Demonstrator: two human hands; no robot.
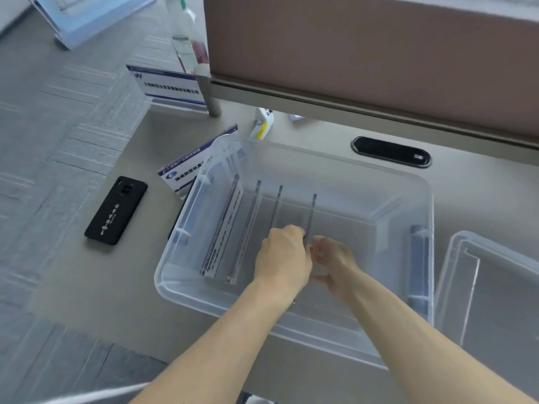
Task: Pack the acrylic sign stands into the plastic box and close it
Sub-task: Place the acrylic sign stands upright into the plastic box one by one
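Note:
A clear plastic box point(420, 188) stands open on the grey desk. Several acrylic sign stands point(233, 223) stand on edge inside it, side by side, towards the left. Both hands are down in the box. My left hand point(284, 255) and my right hand point(335, 259) pinch the near end of the rightmost sign stand point(312, 211) from either side. Two more sign stands with printed cards remain outside: one point(186, 170) leans against the box's far left corner, another point(169, 87) stands further back. The clear lid point(495, 287) lies to the right of the box.
A black phone point(116, 209) lies face down left of the box. A brown partition panel point(364, 53) runs along the back of the desk, with a black cable port point(390, 151) below it. A small white and yellow object point(263, 123) sits behind the box. Grey carpet is at left.

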